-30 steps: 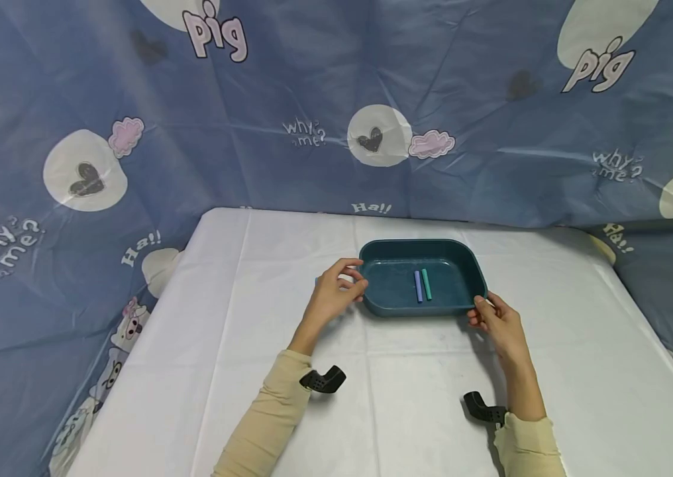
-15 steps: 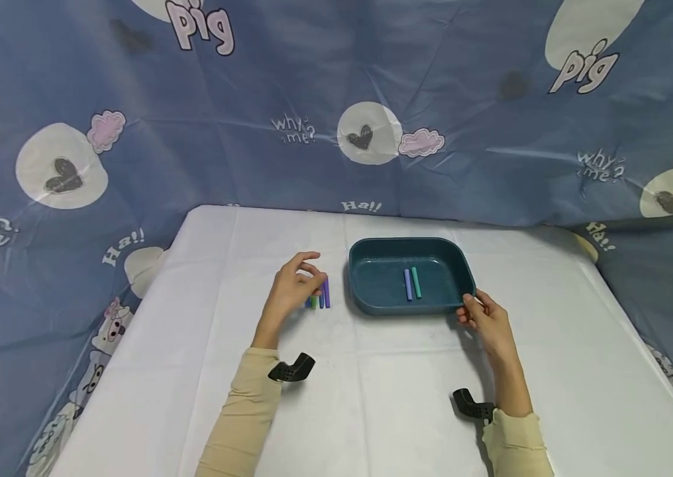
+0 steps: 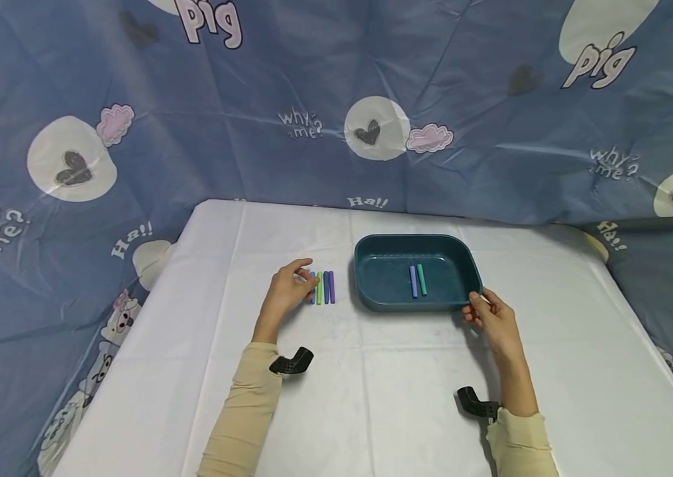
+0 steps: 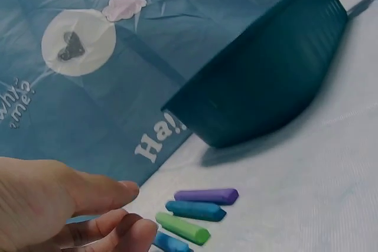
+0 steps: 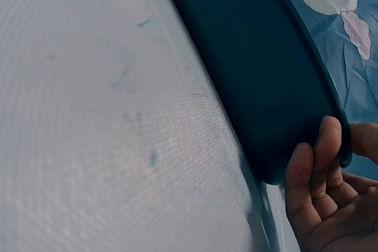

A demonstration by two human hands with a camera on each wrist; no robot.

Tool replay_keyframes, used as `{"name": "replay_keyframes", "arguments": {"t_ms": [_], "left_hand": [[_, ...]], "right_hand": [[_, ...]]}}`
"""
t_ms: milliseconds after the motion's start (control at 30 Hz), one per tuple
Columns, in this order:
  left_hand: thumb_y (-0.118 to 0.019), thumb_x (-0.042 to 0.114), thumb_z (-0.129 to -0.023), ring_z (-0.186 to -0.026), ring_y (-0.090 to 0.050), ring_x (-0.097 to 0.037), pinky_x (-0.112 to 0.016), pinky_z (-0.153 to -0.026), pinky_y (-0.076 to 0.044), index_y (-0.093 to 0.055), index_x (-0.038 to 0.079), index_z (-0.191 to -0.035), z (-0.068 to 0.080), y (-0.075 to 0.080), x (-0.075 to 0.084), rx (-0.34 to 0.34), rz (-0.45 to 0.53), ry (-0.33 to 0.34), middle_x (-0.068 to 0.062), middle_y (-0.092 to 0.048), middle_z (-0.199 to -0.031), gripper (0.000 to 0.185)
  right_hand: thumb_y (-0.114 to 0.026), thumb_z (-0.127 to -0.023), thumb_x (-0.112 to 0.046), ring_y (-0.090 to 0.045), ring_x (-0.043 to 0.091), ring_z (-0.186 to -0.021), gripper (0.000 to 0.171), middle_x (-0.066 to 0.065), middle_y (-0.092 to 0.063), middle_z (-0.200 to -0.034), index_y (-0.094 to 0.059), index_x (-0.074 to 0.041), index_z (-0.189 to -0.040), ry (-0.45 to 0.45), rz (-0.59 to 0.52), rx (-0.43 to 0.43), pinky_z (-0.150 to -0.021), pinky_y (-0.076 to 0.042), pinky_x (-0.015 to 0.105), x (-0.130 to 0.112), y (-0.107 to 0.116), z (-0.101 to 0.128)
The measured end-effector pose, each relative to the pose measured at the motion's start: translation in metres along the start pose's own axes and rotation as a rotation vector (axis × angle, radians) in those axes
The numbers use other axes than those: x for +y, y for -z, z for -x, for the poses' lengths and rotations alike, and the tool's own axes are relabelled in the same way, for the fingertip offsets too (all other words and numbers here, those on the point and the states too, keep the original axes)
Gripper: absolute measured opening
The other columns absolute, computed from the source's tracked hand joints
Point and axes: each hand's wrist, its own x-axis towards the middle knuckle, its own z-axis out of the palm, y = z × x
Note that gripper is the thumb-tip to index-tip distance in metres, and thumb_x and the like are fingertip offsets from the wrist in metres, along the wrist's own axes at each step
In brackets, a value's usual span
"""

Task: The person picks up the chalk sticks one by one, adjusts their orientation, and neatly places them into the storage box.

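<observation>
White tablecloth [image 3: 372, 397], wrist-only view (fingers [image 5: 313, 175] under tray [image 5: 266, 87])

Both forearms reach forward, left hand [image 3: 289, 286] loosely curled, right hand [image 3: 490, 320] with fingers curled in a grip.

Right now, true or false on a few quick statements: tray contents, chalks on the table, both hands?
1. The teal tray holds two chalk sticks. True: a blue one and a green one lie side by side in it.
2. The right hand grips the tray's near right corner. True: the fingers curl round the rim there.
3. The left hand rests inside the tray. False: it is on the white tablecloth, left of the tray, at the row of chalks.
4. The chalks on the table lie stacked in a pile. False: they lie flat, side by side in a row.
5. The tray is upside down. False: it sits open side up.
</observation>
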Motion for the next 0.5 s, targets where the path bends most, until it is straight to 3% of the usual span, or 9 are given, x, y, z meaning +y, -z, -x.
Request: {"name": "replay_keyframes", "arguments": {"t_ms": [133, 333, 500], "left_hand": [[-0.064, 0.018, -0.09, -0.06, -0.063, -0.009, -0.025, -0.066, -0.05, -0.047, 0.007, -0.139, 0.0, 0.0, -0.007, -0.007, -0.085, 0.005, -0.011, -0.06, -0.105, 0.053], [-0.066, 0.017, -0.088, -0.053, -0.057, -0.006, -0.032, -0.082, -0.045, -0.046, 0.006, -0.139, -0.001, -0.005, -0.014, -0.015, -0.172, 0.033, -0.005, -0.055, -0.091, 0.056], [-0.066, 0.018, -0.088, -0.052, -0.058, -0.005, -0.031, -0.08, -0.045, -0.048, 0.007, -0.138, -0.004, -0.007, -0.013, -0.031, -0.185, 0.03, -0.005, -0.053, -0.091, 0.055]], "right_hand": [[-0.054, -0.096, -0.028, -0.062, 0.0, -0.061, 0.06, -0.011, -0.066, -0.069, -0.034, 0.006, -0.141, 0.007, -0.001, -0.002, -0.061, -0.054, 0.015, 0.002, -0.001, -0.003], [-0.055, -0.096, -0.028, -0.061, 0.0, -0.062, 0.059, -0.01, -0.066, -0.069, -0.035, 0.006, -0.14, 0.023, 0.002, -0.011, -0.061, -0.053, 0.014, 0.003, -0.002, -0.003], [-0.055, -0.095, -0.032, -0.062, 0.0, -0.063, 0.062, -0.011, -0.066, -0.071, -0.034, 0.005, -0.141, 0.029, 0.021, -0.011, -0.061, -0.053, 0.014, 0.002, 0.0, 0.001]]}}
